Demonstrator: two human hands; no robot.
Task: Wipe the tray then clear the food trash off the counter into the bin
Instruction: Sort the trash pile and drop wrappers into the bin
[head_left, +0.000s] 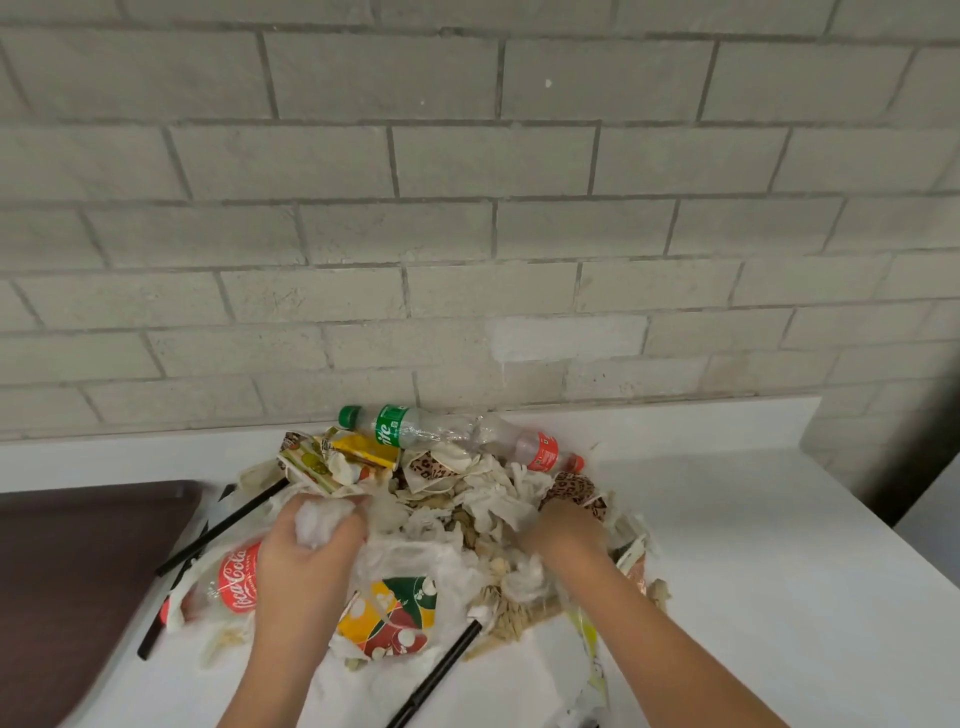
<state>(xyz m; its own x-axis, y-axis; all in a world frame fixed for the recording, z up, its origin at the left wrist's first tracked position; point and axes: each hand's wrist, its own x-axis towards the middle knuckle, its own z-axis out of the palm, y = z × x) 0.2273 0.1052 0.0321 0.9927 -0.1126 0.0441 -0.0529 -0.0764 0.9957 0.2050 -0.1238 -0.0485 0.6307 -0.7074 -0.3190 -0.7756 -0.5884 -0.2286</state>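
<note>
White counter (727, 519), with the brown tray (78, 571) at its left and the food trash (441, 499) heaped against the wall; no bin is in view. Left hand (306, 551) curls round a crumpled tissue (322, 519). Right hand (566, 530) reaches into the heap, fingers hidden, grip indeterminable. Best practice is probably to gather inward from both flanks, trapping the black straws (218, 525).

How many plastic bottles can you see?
3: a green-capped bottle and a red-capped bottle lie by the wall; a Coca-Cola bottle lies beside the left hand. More may be hidden.
</note>
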